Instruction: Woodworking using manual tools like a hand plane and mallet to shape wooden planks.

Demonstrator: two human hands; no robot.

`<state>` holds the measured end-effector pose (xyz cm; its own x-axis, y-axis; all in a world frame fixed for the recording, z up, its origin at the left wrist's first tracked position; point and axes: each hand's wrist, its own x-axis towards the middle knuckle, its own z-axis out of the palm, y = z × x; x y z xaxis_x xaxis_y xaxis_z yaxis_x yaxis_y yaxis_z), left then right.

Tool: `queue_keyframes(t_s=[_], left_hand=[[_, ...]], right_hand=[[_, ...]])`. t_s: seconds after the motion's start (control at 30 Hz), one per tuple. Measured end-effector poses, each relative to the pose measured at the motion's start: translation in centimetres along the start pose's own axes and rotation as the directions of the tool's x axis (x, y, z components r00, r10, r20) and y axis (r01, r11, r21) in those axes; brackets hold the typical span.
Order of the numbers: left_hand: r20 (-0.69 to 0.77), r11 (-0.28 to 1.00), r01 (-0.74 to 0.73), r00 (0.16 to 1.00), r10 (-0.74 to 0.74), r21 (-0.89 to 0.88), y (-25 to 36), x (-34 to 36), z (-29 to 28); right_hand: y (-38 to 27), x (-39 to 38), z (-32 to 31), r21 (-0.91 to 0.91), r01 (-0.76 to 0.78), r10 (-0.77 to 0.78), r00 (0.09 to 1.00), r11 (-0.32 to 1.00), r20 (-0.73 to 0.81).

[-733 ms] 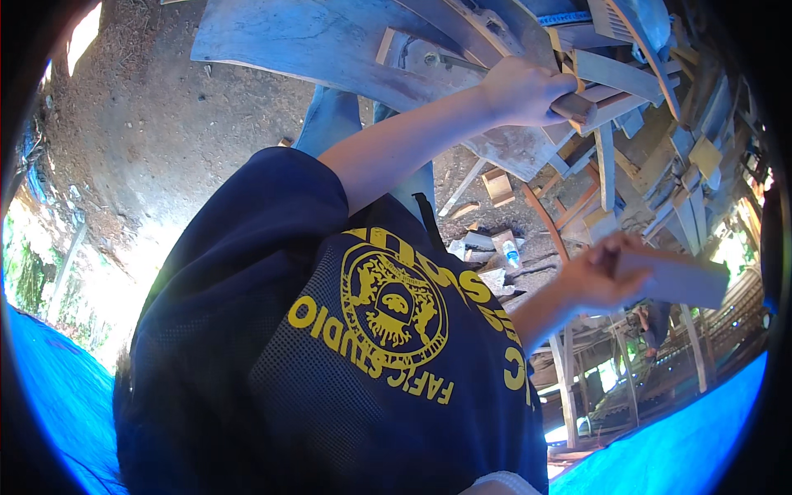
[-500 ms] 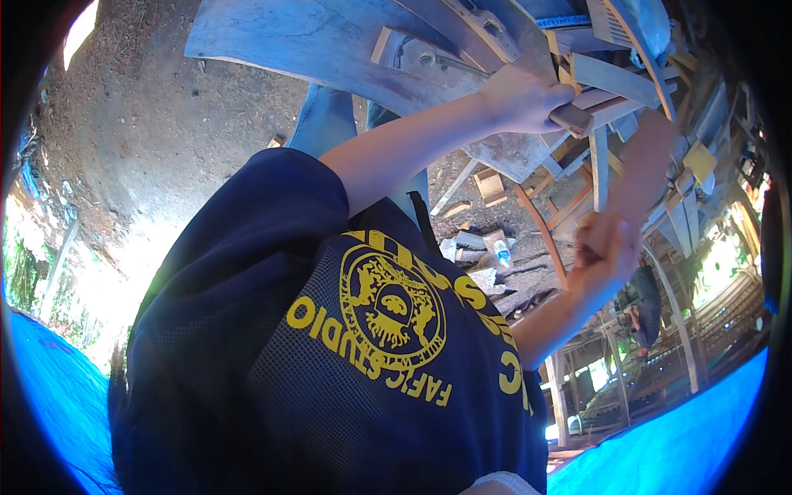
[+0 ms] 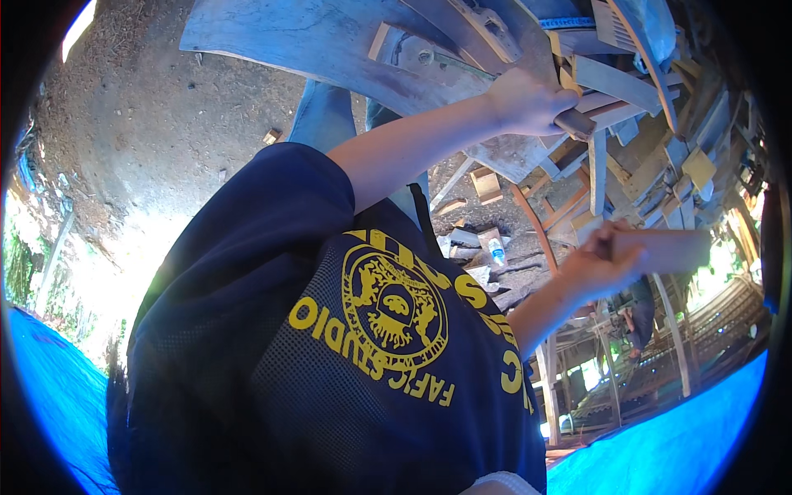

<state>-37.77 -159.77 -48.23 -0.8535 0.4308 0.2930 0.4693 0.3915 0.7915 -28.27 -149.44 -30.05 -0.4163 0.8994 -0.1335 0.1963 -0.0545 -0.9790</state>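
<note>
My left hand (image 3: 532, 103) is closed round a thick brown wooden handle (image 3: 575, 124), whose blunt end sticks out past the thumb. Whatever is joined to the handle's other end is hidden behind the hand. Just beneath that fist lies a wide, pale wooden board (image 3: 313, 37). Lower and to the right, apart from the handle, my right hand (image 3: 606, 260) grips a flat, brown wooden block (image 3: 664, 251) by its narrow end. The block points right and is smeared by motion.
Wood offcuts (image 3: 615, 82) lie heaped at the upper right, beside a long curved strip (image 3: 639, 58). A plastic bottle (image 3: 497, 252) rests among scraps on the dirt floor (image 3: 165, 99). Blue sheeting (image 3: 668, 437) shows at the lower right.
My right hand has swung the wooden block down, from tilted upward near the handle to nearly level, pointing right. The left hand keeps its grip and has barely moved.
</note>
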Motion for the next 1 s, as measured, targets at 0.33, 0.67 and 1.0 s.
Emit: queue_keyframes(t_s=[0.33,0.67,1.0], left_hand=[[0.025,1.0,0.015,1.0,-0.015,0.011,-0.1,-0.1,1.2],[-0.005,0.999,0.014,1.0,-0.014,0.031,-0.3,-0.2,1.7],[0.044,0.996,0.028,0.998,-0.032,0.081,-0.4,-0.5,2.4]], right_hand=[[0.7,1.2,-3.3,-0.284,-0.072,0.125,0.977,0.956,0.172],[-1.4,3.7,-2.8,-0.283,0.03,0.02,0.985,0.959,0.174],[-1.3,2.5,-2.3,-0.384,-0.112,0.149,0.987,0.916,0.068]])
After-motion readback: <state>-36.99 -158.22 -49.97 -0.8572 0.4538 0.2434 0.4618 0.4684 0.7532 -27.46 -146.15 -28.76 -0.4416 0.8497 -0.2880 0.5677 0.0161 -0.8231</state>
